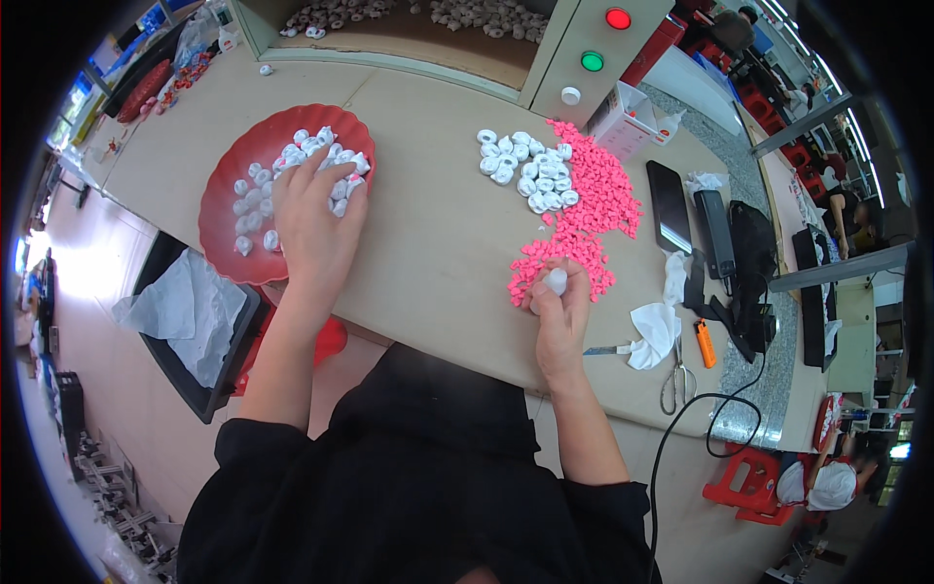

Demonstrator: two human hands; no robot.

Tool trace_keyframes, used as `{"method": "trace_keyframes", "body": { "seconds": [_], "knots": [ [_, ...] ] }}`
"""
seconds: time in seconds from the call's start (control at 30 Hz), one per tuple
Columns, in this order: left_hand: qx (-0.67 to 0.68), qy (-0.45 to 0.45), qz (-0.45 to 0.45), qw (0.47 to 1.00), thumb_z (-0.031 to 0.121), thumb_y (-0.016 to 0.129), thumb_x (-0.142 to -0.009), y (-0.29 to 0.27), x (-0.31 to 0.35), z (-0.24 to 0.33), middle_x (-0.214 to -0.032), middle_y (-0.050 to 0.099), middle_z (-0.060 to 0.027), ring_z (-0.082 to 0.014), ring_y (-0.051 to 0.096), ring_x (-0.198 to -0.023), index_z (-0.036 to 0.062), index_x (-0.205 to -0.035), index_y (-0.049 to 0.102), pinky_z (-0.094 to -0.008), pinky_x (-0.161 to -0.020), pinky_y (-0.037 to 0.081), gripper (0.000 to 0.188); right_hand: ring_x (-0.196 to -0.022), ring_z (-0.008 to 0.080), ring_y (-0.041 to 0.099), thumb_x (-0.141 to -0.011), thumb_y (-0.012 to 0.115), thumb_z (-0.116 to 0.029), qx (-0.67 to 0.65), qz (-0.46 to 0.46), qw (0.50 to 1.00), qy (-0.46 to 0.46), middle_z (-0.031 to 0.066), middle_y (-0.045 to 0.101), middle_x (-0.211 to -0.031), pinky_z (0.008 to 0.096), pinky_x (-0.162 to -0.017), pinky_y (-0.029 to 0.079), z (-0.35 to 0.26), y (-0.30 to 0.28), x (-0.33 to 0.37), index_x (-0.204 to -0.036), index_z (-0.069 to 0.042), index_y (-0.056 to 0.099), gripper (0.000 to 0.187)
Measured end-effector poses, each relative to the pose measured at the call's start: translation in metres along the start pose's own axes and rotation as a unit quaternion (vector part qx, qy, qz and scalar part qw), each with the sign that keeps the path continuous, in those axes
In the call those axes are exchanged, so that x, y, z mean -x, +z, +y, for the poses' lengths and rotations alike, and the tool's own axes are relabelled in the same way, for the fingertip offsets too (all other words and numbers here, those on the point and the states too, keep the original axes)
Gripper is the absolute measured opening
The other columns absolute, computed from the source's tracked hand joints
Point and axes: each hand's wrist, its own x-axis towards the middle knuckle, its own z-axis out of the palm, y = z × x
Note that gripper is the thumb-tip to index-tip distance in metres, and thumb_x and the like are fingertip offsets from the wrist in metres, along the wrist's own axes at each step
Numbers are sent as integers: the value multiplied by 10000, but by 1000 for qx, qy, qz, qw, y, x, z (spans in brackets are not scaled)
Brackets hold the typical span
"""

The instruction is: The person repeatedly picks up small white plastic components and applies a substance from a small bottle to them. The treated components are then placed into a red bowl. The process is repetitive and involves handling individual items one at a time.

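At the left, my left hand (316, 209) reaches over the rim of a red scalloped bowl (222, 200). Its fingers are apart and bent down toward the small white rounded pieces (348, 158) in the bowl; the fingertips are partly hidden among them. My right hand (562, 316) is closed on a small white rounded piece (556, 281) between thumb and fingers. It is above the near end of a spread of small pink bits (595, 175). Beyond, a cluster of white ring-like pieces (545, 180) lies against the pink bits.
A cabinet (399, 63) with red, green and white buttons stands at the back, more pieces inside. To the right are a white box (623, 122), phone (667, 206), black case (715, 234), white cloth (654, 336), scissors (678, 384), orange tool (705, 344) and black cable (657, 477).
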Motion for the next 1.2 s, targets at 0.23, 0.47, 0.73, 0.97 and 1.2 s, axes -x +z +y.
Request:
{"method": "trace_keyframes", "body": {
  "seconds": [0.23,0.47,0.73,0.97,1.2],
  "knots": [
    [38,2,-205,978,171,639,-744,96,-9,54,-913,562,-110,-268,512,-916,22,-873,616,-362,-748,446,199,-712,100,518,-855,567,-124,-11,-13,1000,7,55,521,-854,225,-610,427,-10,-2,3,-1011,3,461,227],
    [-55,111,-223,967,176,637,-747,124,-3,46,-878,558,-103,-235,525,-867,26,-900,584,-343,-718,462,221,-716,143,566,-832,594,-97,-145,-8,988,55,78,567,-874,234,-627,471,-13,-13,-2,-1091,-1,484,297],
    [617,-421,-371,552,38,553,-842,50,35,57,-932,585,-74,-134,580,-822,5,-1036,529,-242,-716,477,198,-784,154,545,-784,623,-18,-177,88,979,-41,77,549,-901,266,-631,454,-25,-28,-1,-1024,1,500,270],
    [614,-327,-322,642,-20,548,-832,49,68,65,-994,559,-78,-110,564,-874,-23,-1130,472,-233,-784,469,307,-665,154,522,-809,609,-82,-100,62,991,-56,104,538,-874,236,-569,398,-18,-18,6,-983,-7,466,238],
    [604,-329,-328,647,-62,520,-831,51,72,64,-1027,531,-84,-118,541,-966,-37,-1069,480,-249,-853,449,243,-690,141,502,-830,590,-103,106,12,973,-207,89,464,-915,234,-604,414,-5,-19,19,-990,-9,439,239]
  ]
}}
